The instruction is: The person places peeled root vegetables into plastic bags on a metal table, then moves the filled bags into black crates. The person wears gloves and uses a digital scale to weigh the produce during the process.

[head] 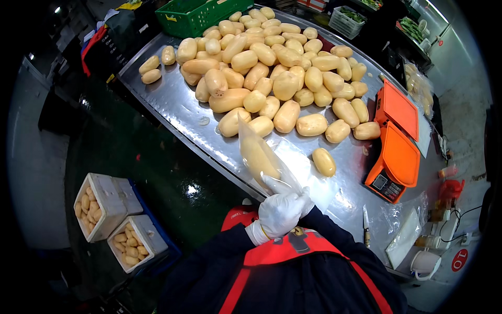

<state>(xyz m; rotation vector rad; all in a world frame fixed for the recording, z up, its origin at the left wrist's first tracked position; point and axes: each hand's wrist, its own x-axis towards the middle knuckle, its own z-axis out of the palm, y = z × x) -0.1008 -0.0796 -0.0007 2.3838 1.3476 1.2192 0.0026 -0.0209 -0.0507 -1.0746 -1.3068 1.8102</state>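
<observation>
Both my hands wear white gloves and meet at the near edge of the steel table. My left hand (277,212) is closed on the gathered end of a clear plastic bag (288,174), which has a peeled lotus root segment (257,157) inside. Partly hidden behind it, my right hand (306,202) also touches the bag's end; its fingers are hard to make out. White sheets or bags (292,155) lie flat beneath. A single lotus root segment (324,162) rests beside them, and a large heap of peeled lotus root (274,70) covers the far part of the table.
Orange digital scales (400,157) stand at the right, with a knife (366,225) and a white board (403,238) nearer me. A green plastic crate (204,17) sits at the far left. White foam boxes (111,208) of lotus root stand low on the left.
</observation>
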